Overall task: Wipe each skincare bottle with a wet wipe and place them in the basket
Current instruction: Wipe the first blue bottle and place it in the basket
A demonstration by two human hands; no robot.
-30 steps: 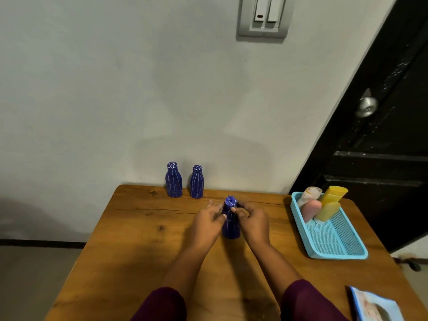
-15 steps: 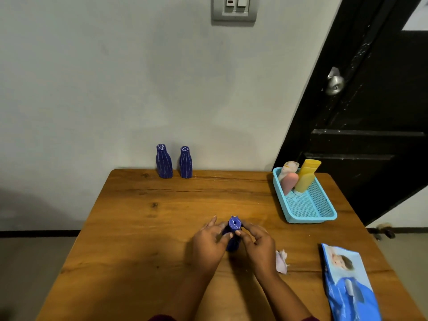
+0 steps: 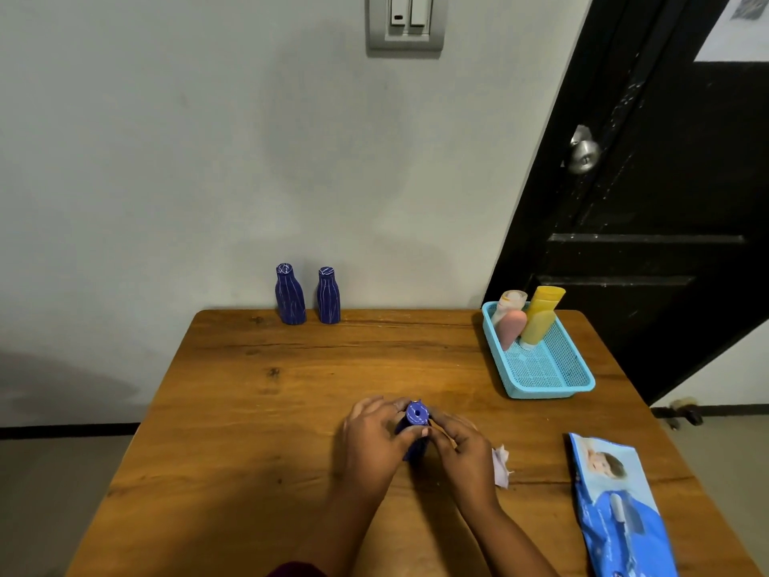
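A left striped bottle (image 3: 290, 294) and a right striped bottle (image 3: 328, 295), both dark blue, are standing upright side by side at the far edge of the worktop (image 3: 270, 410), against the wall. Nearer the person, the left hand (image 3: 370, 445) is curling round a third blue bottle (image 3: 416, 414), whose cap is facing up towards the camera. The right hand (image 3: 462, 456) is gripping it from the other side, so both hands are clamped together on it. A crumpled wet wipe (image 3: 501, 466) is lying just beside the right hand; I cannot tell whether the hand is touching it. Further right, the turquoise basket (image 3: 545, 391) is holding a white tube (image 3: 509, 299), a pink tube (image 3: 512, 329) and a yellow bottle (image 3: 539, 316), all leaning at its far end. A blue wipes pack (image 3: 616, 505) is lying at the near right corner.
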